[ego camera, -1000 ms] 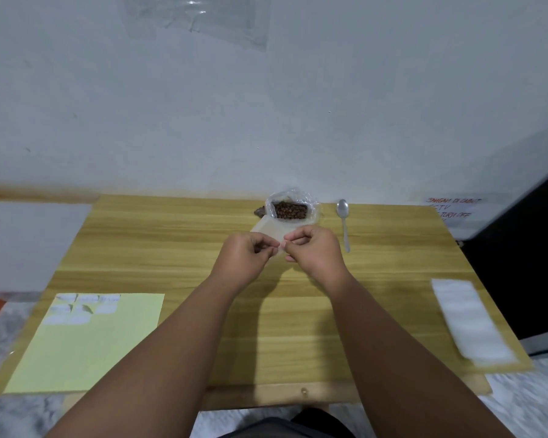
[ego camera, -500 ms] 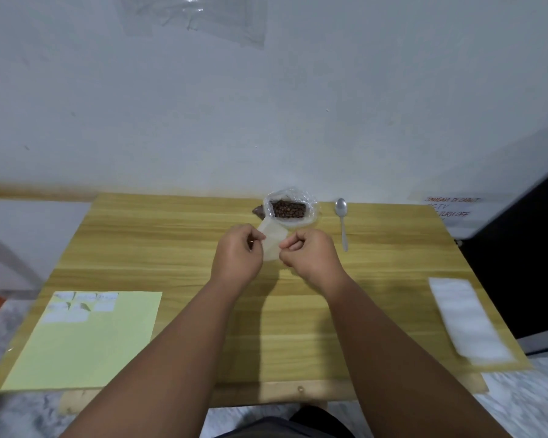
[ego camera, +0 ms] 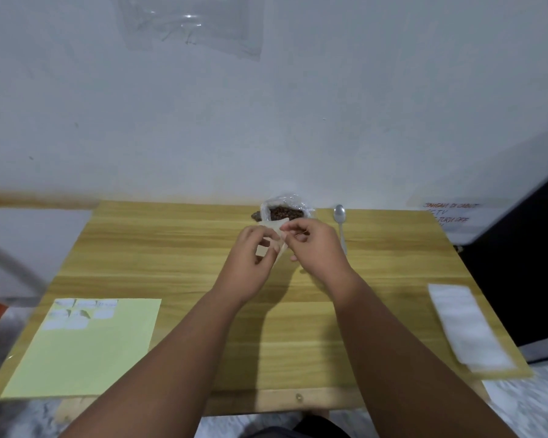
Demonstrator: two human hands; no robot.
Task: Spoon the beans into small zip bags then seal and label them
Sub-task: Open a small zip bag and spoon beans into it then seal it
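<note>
Head view shows a pale wall [ego camera: 329, 121] behind a wooden bench [ego camera: 178, 248], with a clear plastic sheet [ego camera: 190, 23] stuck high on the wall. A yellow sheet [ego camera: 86, 355] lies flat on the near left corner of the bench. A flat white pile [ego camera: 469, 324], too blurred to make out, lies near the right edge. Both bare forearms reach forward over the middle of the bench. The left hand [ego camera: 247, 267] and the right hand [ego camera: 320, 251] meet close together, raised a little above the wood. Between them is the small zip bag [ego camera: 275, 226], a pale translucent piece. The left fingers [ego camera: 268, 238] and the right fingers [ego camera: 293, 227] are curled in and pinch it from either side, and its top corner pokes up above them. Whether its mouth is open cannot be told. Just behind the hands, near the far edge, stands the open plastic bag of beans [ego camera: 283, 212], its brown contents showing at the top. The spoon [ego camera: 340, 221] lies on the bench just to the right of it, with the bowl toward the wall and the handle running beside the right hand. A few small white stickers [ego camera: 76, 314] sit on the far left corner of the yellow sheet.
</note>
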